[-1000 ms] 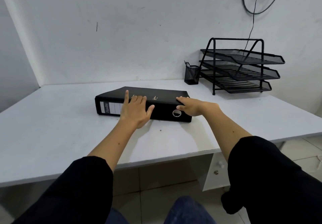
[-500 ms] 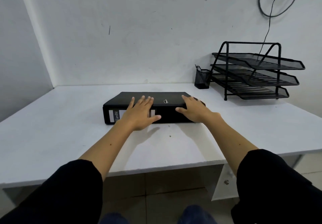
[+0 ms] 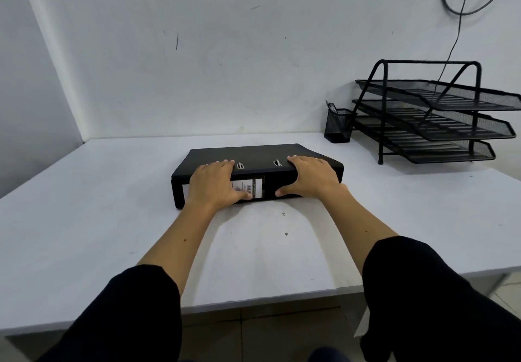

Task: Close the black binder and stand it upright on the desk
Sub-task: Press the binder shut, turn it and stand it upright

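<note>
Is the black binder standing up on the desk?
No, the binder lies flat on the desk under both hands.

desk left open, tray rack right

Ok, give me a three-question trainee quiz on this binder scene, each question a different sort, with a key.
1. True or false: the black binder stands upright on the desk.
2. Which hand covers part of the spine label? A. left hand B. right hand
3. Fill in: the pen cup sits to the ___ of the tiered tray rack.

Key: 1 false, it lies flat. 2 A. 3 left.
</note>
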